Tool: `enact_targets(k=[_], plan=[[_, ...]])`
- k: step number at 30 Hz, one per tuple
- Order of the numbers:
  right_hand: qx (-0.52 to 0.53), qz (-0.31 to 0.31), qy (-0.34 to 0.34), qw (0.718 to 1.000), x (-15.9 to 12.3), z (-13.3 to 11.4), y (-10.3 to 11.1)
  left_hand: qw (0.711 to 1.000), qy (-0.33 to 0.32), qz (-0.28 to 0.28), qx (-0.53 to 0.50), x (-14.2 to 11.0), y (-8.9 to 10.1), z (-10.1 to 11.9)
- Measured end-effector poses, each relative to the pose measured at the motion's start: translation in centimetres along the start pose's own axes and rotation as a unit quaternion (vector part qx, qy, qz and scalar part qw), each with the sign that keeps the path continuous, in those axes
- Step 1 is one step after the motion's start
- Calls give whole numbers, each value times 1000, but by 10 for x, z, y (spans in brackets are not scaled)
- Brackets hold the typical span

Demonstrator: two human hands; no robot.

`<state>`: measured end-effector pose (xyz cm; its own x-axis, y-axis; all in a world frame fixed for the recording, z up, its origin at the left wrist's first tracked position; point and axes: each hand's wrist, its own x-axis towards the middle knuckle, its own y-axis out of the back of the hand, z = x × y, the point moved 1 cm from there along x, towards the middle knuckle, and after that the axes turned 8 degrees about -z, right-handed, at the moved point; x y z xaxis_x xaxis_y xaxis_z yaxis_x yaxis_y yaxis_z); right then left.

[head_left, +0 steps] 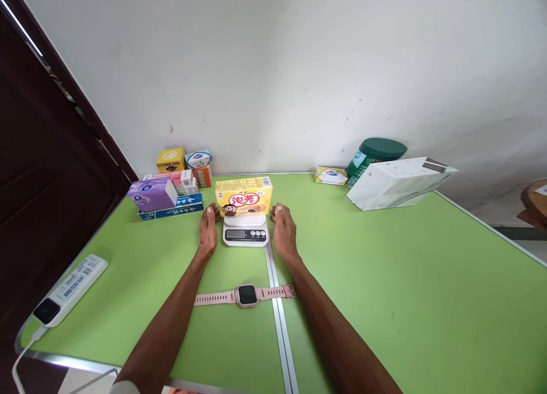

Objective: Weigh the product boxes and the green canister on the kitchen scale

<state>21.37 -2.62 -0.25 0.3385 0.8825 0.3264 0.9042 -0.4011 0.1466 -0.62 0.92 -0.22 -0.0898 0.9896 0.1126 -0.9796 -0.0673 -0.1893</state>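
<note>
A yellow snack box (244, 198) with red and white lettering rests on the platform of a white kitchen scale (245, 238). Beside the box's left end is my left hand (209, 230), its thumb up and fingers slightly bent. My right hand (284, 230) mirrors it at the right end. Both hands look open, with the thumbs off the box; whether the fingertips touch its ends is hard to tell. The scale's display shows no readable figure. Between my forearms lies a smartwatch (247, 295) with a pink strap, stretched out flat.
Several boxes stand at the back left, including a purple pack (152, 195) and a blue carton (171, 207). Back right are a small yellow box (330, 176), a green tub (374, 155) and a tilted white box (395, 183). A white corded device (72, 290) lies at the left edge.
</note>
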Motion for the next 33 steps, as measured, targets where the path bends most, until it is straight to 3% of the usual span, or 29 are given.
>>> enact_targets(k=[3, 6, 9, 12, 16, 19, 22, 25, 29, 33], plan=[[9, 16, -17, 1000, 0, -5, 0, 999, -2, 2, 35, -6, -2, 10], [-3, 35, 44, 998, 0, -17, -4, 991, -69, 5, 113, -14, -10, 27], [-5, 15, 91, 996, -2, -32, -13, 975, -146, -23, 168, -21, -23, 45], [-2, -10, 99, 995, -4, -47, -18, 968, -165, -45, 184, -26, -37, 61], [17, -7, 98, 995, -5, -62, -6, 952, -187, -70, 231, -39, -55, 79], [28, 20, 90, 995, -6, -64, 26, 939, -214, -110, 244, -56, -81, 88], [1, 79, 40, 996, -12, -56, 77, 936, -194, -187, 226, -79, -118, 84], [-55, 125, 1, 991, -21, -43, 136, 927, -133, -284, 204, -100, -160, 67], [-130, 138, -25, 981, -30, -27, 211, 898, -81, -388, 192, -117, -212, 36], [-177, 129, -38, 975, -30, -3, 264, 869, -76, -450, 193, -124, -262, 10]])
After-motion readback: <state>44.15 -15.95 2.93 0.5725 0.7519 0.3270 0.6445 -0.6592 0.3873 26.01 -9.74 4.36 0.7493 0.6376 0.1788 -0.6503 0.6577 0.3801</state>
